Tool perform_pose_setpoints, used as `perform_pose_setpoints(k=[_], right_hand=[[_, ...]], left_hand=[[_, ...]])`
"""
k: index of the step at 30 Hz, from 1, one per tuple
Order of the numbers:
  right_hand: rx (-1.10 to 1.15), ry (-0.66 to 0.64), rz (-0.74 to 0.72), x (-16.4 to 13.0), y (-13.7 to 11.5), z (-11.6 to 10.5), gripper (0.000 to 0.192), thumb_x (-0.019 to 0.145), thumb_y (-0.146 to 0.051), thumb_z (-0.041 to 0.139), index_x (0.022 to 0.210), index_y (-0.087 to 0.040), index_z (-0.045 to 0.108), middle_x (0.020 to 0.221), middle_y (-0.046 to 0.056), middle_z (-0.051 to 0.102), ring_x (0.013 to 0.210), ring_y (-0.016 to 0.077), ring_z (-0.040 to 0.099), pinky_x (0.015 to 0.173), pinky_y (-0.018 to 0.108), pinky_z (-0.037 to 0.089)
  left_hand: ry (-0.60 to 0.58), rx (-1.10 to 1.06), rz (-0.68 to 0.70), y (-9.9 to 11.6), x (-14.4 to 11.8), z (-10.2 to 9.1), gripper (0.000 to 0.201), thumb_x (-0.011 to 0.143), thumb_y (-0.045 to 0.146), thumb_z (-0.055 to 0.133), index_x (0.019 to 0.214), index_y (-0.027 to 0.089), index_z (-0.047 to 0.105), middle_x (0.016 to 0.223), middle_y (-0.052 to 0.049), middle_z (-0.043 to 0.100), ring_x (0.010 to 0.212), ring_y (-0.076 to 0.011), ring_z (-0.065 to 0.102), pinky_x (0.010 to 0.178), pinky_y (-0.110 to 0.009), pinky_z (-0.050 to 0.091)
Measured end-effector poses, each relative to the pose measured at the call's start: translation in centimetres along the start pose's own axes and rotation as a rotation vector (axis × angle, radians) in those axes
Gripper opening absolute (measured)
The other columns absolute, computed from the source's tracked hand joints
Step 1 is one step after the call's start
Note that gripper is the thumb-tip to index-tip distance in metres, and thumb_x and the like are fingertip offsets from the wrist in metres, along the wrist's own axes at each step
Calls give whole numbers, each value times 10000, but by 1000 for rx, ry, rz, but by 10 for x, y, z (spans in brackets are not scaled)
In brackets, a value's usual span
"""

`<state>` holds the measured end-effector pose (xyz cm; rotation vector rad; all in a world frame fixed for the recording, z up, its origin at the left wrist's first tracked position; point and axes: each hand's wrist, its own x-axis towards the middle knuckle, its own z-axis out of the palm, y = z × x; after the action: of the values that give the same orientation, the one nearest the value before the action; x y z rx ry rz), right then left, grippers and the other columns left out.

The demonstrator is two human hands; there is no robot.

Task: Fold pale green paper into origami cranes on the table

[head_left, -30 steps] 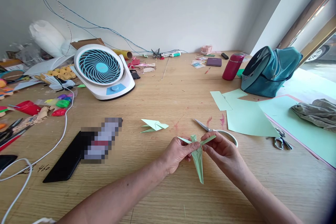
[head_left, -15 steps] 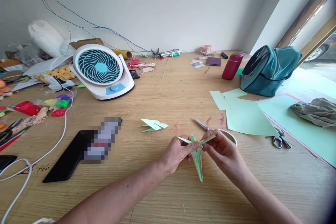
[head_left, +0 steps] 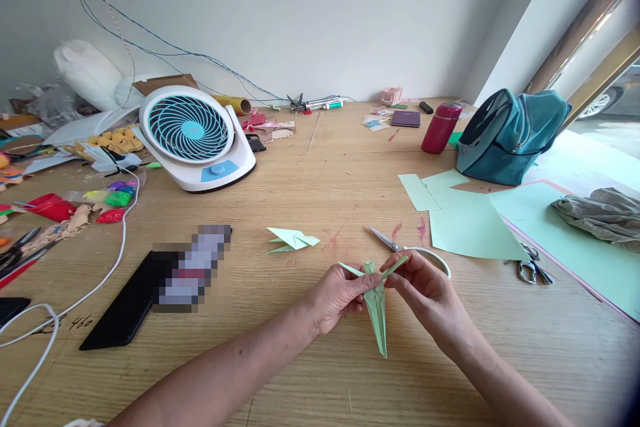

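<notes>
A light-green folded paper figure (head_left: 376, 313) with several narrow points is held between both hands, just above the table. My left hand (head_left: 343, 293) pinches its centre, thumb on top, and the fingers beneath are partly hidden. With thumb and fingertips, my right hand (head_left: 423, 283) grips the thin strip that points up to the right. Behind the right hand lie scissors (head_left: 387, 239), blades toward the left and handles partly covered by the fingers. Another folded green paper piece (head_left: 293, 239) rests on the table, beyond the left hand.
Green paper sheets (head_left: 475, 223) lie to the right, with keys (head_left: 534, 265) at their edge. A teal bag (head_left: 513, 140) and a red flask (head_left: 441, 128) stand behind. On the left are a phone (head_left: 193, 270) on a black case (head_left: 130, 307), a white fan (head_left: 195, 137) and a white cable (head_left: 123, 240).
The right-hand strip of the paper figure now tilts up more steeply, and its long lower point reaches slightly further down. Both hands keep their grip in nearly the same place.
</notes>
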<state>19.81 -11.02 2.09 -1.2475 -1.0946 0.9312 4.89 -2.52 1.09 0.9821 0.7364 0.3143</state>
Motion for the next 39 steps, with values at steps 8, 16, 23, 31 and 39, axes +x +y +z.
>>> perform_pose_setpoints(k=[8, 16, 23, 31, 39], right_hand=[[-153, 16, -26, -5, 7, -3, 87, 930, -321, 579, 916, -239, 555, 856, 19, 604, 772, 174, 600, 699, 302, 507], [-411, 124, -162, -4, 9, -4, 61, 895, -217, 578, 838, -237, 581, 809, 19, 634, 778, 194, 607, 698, 315, 489], [-635, 99, -451, -4, 8, -6, 146, 903, -116, 552, 915, -255, 594, 800, 20, 636, 723, 184, 614, 670, 323, 487], [-698, 82, -554, -5, 8, -7, 230, 886, -45, 560, 953, -258, 615, 839, 34, 634, 763, 191, 621, 659, 320, 483], [-748, 107, -649, -9, 7, -5, 287, 861, -9, 582, 1004, -259, 588, 872, 32, 642, 803, 190, 636, 693, 330, 493]], left_hand=[[58, 338, 336, -3, -2, 1, 414, 808, 526, 705, 707, 152, 558, 579, 60, 392, 535, -76, 352, 518, -228, 256], [143, 497, 483, -4, -3, -1, 393, 858, 497, 658, 699, 150, 563, 661, 35, 390, 618, -98, 356, 580, -229, 286], [184, 558, 565, 0, -7, 1, 378, 847, 477, 679, 676, 155, 581, 699, 19, 427, 648, -112, 402, 598, -223, 321], [137, 555, 606, 3, -13, 5, 315, 869, 461, 663, 945, 171, 759, 785, -31, 570, 730, -148, 525, 673, -225, 402], [223, 651, 706, 2, -14, 5, 246, 875, 404, 674, 863, 166, 736, 779, -46, 609, 749, -161, 567, 677, -237, 423]])
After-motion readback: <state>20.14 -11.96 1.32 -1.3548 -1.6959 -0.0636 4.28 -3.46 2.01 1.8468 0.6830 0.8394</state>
